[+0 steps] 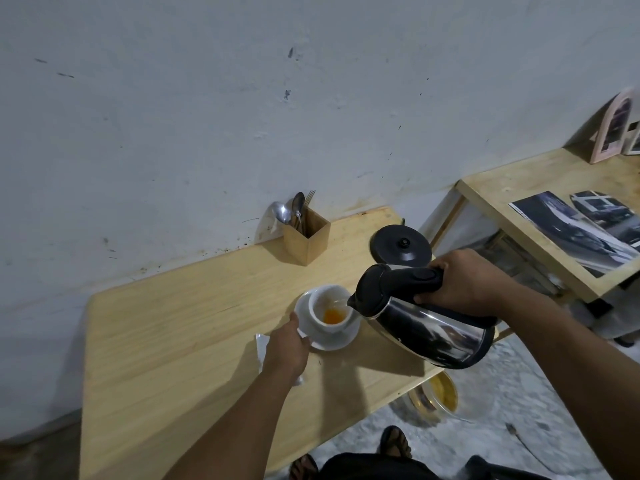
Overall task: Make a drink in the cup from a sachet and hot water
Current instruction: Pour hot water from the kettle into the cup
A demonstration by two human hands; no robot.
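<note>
A white cup (320, 301) stands on a white saucer (337, 341) near the right end of the wooden table (194, 327). Orange liquid (333, 315) lies in its bottom. My right hand (467, 280) grips the black handle of a steel kettle (429, 327), which is tilted with its spout at the cup's right rim; a thin stream of water runs in. My left hand (285, 349) holds the saucer's left edge. A torn silvery sachet (262, 346) lies on the table, partly hidden under that hand.
The kettle's black base (400, 244) sits behind the cup. A wooden holder (306, 237) with spoons and a fork stands by the wall. A second wooden table (540, 216) with photo prints is to the right. A gold-rimmed bowl (436, 396) lies on the floor.
</note>
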